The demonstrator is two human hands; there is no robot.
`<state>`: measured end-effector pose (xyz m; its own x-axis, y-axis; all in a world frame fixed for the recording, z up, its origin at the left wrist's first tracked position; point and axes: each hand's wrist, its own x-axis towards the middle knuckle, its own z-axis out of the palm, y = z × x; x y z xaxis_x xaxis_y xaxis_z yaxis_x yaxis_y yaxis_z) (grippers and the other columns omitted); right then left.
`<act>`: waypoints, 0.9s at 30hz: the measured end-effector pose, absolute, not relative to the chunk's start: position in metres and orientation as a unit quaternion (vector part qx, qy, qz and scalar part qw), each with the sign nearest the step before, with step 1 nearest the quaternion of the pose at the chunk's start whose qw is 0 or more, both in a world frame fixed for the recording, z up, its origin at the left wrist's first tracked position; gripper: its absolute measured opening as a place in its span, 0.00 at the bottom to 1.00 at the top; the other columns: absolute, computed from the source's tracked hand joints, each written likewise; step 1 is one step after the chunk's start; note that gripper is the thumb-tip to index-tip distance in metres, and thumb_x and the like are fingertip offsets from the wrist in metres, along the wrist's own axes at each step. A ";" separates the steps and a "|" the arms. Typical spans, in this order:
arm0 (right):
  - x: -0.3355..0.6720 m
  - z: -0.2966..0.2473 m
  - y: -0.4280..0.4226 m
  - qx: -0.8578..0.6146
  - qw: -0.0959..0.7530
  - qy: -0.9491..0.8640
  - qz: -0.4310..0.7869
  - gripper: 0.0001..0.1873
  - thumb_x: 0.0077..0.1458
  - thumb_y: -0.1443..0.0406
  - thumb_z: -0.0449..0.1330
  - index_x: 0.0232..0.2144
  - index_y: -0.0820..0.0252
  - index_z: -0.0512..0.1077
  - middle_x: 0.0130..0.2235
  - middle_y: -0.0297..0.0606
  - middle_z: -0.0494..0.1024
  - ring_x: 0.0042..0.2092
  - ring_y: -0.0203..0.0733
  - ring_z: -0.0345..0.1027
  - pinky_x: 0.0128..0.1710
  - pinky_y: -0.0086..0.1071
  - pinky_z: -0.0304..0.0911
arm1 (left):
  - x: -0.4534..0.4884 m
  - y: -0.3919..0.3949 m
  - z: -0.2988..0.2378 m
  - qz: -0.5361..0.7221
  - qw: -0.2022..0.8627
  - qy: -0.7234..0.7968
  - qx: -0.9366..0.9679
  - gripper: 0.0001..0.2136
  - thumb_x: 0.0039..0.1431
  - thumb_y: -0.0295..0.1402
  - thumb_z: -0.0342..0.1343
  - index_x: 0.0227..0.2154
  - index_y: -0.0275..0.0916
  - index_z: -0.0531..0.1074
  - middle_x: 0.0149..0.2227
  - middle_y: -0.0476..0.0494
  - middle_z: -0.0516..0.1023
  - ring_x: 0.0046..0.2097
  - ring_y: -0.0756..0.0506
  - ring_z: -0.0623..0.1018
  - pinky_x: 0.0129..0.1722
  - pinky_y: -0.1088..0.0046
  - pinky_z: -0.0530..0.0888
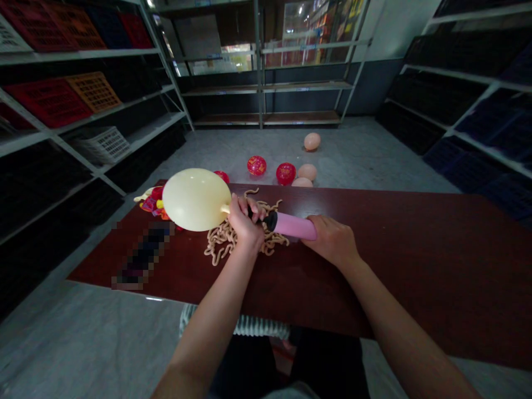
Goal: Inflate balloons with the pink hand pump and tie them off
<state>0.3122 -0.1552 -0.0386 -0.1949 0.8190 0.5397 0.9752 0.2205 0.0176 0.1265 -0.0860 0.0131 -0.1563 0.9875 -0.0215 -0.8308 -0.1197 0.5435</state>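
A pale yellow balloon [197, 199], inflated and rounded, points left from my left hand [246, 220]. The fingers of that hand are closed around the balloon's neck and the black nozzle end of a hand pump. My right hand [332, 239] is wrapped around the far end of the pump's pink barrel [294, 225]. The pump lies nearly level above the table, between my two hands. Beneath my left hand a heap of tan, wavy strands [218, 241] rests on the tabletop; the hand and pump hide part of it.
Flat, colourful balloons [153, 200] lie at the left end of the dark red table [415, 266]. A dark blurred-out object [143, 255] is near them. Beyond the table, red balloons [256, 165] and peach balloons [312, 142] sit on the floor. Shelves with crates [93, 91] stand around.
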 end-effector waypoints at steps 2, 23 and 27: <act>0.313 -0.037 -0.155 -0.592 0.211 -0.748 -0.210 0.13 0.55 0.59 0.58 0.38 0.62 0.74 0.34 0.40 0.80 0.35 0.41 0.70 0.32 0.32 0.53 | 0.123 -0.083 0.012 0.730 0.628 0.213 0.162 0.24 0.69 0.37 0.44 0.15 0.39 0.50 0.14 0.52 0.57 0.14 0.55 0.52 0.16 0.76 0.53; 0.367 -0.036 -0.151 -0.626 0.243 -0.692 -0.266 0.16 0.57 0.60 0.57 0.44 0.65 0.73 0.40 0.48 0.78 0.45 0.51 0.67 0.48 0.40 0.60 | 0.070 -0.084 0.038 0.783 0.574 0.163 0.177 0.25 0.69 0.37 0.46 0.17 0.39 0.44 0.14 0.54 0.52 0.15 0.56 0.48 0.16 0.76 0.51; 0.364 -0.037 -0.151 -0.645 0.232 -0.693 -0.224 0.16 0.56 0.60 0.58 0.43 0.64 0.72 0.40 0.46 0.78 0.42 0.49 0.68 0.43 0.38 0.60 | 0.076 -0.089 0.042 0.792 0.556 0.158 0.196 0.25 0.70 0.36 0.43 0.16 0.39 0.43 0.14 0.54 0.50 0.14 0.55 0.47 0.16 0.76 0.50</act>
